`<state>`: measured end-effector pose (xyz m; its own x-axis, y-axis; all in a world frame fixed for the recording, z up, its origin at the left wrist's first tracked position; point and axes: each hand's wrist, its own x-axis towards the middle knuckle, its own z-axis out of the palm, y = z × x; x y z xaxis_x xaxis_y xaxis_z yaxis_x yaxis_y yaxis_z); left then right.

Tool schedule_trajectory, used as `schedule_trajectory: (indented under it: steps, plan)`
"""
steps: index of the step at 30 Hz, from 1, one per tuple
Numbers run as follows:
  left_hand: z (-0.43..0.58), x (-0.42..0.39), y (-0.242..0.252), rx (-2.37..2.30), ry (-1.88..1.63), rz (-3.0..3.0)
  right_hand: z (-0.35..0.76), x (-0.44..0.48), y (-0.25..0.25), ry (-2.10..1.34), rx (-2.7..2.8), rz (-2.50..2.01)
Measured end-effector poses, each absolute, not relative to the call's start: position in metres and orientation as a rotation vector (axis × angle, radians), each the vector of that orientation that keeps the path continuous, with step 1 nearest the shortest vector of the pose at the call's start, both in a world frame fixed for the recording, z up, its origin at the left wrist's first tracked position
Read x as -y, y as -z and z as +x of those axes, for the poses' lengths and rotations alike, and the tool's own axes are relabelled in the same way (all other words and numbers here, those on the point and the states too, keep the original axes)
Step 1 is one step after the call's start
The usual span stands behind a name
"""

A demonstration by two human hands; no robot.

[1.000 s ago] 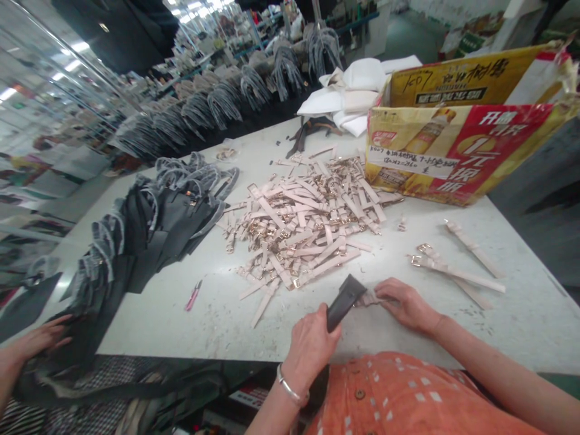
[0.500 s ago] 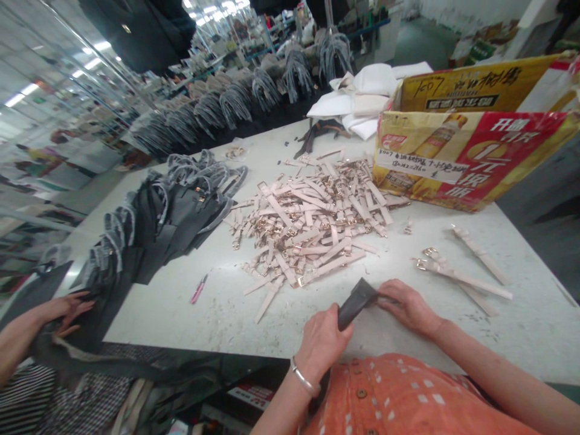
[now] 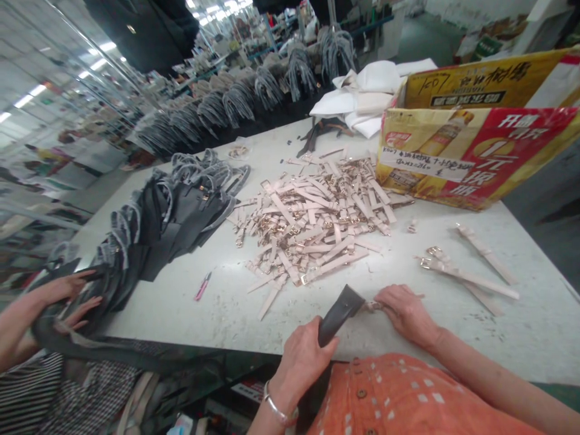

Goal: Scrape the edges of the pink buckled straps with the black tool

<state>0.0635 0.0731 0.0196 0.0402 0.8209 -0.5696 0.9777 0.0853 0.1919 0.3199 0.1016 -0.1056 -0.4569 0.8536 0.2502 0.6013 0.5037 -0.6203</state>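
My left hand [image 3: 304, 350], with a silver bangle at the wrist, is wrapped round a dark grey leather strap [image 3: 342, 311]. The strap's wide flat end points up and right over the table's near edge, and its lower part hangs below the hand. Just right of that end, my right hand [image 3: 406, 312] is closed on a pale pink buckle strap [image 3: 374, 306]. Its metal end sticks out toward the dark strap, while the fingers cover most of the rest. Beyond both hands lies a big heap of similar pale buckle straps [image 3: 312, 223].
A few loose buckle straps [image 3: 471, 278] lie at right, near a yellow and red carton [image 3: 430, 154]. Small pink-handled snips [image 3: 202, 286] rest left of the heap. Dark bag pieces [image 3: 181, 211] line the left side, where a co-worker's hands [image 3: 75, 296] handle dark material.
My left hand has moved left and down with the dark strap, away from my right hand. The pale strap's metal end now shows between them.
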Motion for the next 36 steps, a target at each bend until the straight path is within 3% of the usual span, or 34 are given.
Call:
schedule_trajectory:
  steps: [12,20,28,36]
  plan:
    - [0.059,-0.054,-0.026,-1.683,0.463,1.756,0.328,-0.080,0.109,-0.818,2.129,-1.013]
    - [0.082,-0.067,-0.002,-1.690,0.424,1.841,0.330,-0.084,0.111,-0.954,2.060,-1.072]
    - [0.076,-0.081,-0.003,-1.814,0.408,1.735,0.325,-0.087,0.102,-0.630,2.209,-1.363]
    - [0.059,-0.070,-0.001,-1.817,0.466,1.628,0.433,-0.114,0.099,-0.212,1.738,-2.018]
